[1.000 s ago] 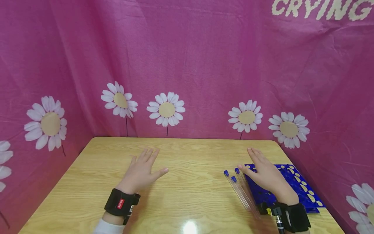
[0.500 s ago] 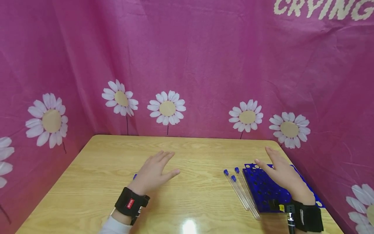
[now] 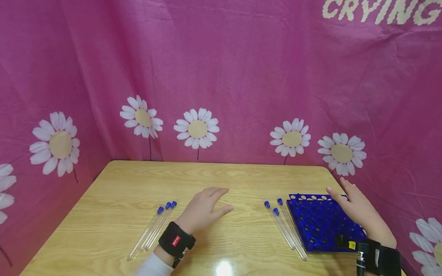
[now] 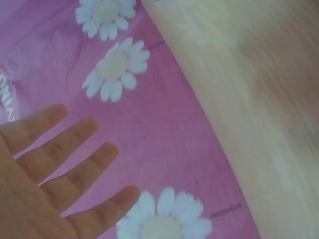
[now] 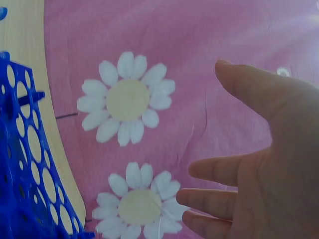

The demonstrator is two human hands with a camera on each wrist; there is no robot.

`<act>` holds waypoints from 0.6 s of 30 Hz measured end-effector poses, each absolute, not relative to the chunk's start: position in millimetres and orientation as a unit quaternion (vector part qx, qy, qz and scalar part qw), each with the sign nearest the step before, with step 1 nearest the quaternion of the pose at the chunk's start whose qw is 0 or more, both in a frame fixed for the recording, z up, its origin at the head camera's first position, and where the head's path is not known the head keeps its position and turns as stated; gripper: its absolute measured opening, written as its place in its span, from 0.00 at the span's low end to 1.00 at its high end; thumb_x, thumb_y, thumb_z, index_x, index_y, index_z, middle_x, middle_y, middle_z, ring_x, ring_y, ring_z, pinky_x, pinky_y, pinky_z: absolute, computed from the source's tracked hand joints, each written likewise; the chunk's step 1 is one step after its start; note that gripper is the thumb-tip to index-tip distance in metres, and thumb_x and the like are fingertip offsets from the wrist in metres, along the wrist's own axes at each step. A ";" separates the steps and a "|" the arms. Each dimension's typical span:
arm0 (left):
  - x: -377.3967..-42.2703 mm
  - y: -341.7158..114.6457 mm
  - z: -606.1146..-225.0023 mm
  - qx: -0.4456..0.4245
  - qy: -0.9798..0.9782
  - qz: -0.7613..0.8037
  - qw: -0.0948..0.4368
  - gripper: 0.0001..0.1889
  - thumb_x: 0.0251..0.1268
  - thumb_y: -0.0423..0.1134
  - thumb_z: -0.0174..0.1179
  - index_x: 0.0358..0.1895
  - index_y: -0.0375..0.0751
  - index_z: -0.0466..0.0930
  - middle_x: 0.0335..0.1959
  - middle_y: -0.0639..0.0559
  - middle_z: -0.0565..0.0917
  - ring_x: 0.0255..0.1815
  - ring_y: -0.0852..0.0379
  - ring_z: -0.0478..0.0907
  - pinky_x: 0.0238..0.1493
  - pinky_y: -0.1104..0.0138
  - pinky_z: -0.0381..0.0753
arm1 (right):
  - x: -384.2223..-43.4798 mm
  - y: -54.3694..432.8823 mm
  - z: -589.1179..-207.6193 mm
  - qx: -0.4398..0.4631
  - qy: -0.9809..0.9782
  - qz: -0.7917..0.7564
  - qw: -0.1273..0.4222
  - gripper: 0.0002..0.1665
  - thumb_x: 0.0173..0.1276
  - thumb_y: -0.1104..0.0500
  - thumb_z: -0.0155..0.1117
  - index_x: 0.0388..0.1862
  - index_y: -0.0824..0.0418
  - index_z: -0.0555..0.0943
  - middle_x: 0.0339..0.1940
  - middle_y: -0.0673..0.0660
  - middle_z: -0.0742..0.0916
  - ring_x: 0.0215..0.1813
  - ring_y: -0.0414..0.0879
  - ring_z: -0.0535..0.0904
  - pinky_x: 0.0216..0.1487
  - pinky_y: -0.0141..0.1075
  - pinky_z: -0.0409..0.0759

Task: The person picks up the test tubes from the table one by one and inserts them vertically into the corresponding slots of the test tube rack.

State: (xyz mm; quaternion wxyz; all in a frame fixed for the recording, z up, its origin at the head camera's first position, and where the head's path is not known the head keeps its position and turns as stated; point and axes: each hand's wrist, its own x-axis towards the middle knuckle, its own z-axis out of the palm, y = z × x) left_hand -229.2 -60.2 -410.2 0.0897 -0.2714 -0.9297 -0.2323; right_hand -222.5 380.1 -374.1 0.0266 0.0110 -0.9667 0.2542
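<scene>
My left hand [image 3: 203,210] hovers above the middle of the table, fingers straight and spread, holding nothing. Just left of it lie several clear test tubes [image 3: 152,232] with blue caps. On the right side, my right hand [image 3: 360,210] hangs over the right part of a blue test tube rack [image 3: 322,224], its fingers extended and nothing in them. That rack, full of round holes, is partly hidden by the hand and wrist. Beside its left edge lie three more blue-capped tubes [image 3: 284,228]. In the right wrist view the rack [image 5: 32,149] fills the left side.
The wooden table [image 3: 221,176] has its far edge against a pink cloth [image 3: 241,76] printed with daisies. More of this cloth rises along the left and right sides. Each wrist wears a black strap [image 3: 177,240].
Both hands have moved to the right. The left hand has uncovered the tubes on the left, and the right hand has passed across the rack, showing more of it. Tubes and rack stay in place.
</scene>
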 end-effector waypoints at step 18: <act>-215.2 45.2 -444.2 -0.312 -0.874 -0.370 -0.032 0.30 0.70 0.62 0.49 0.66 0.47 0.73 0.56 0.51 0.83 0.50 0.62 0.81 0.47 0.70 0.80 | -221.2 428.3 -397.2 -0.048 -0.971 0.233 -0.022 0.53 0.77 0.36 0.34 0.71 0.83 0.39 0.67 0.88 0.53 0.67 0.84 0.50 0.63 0.72 0.55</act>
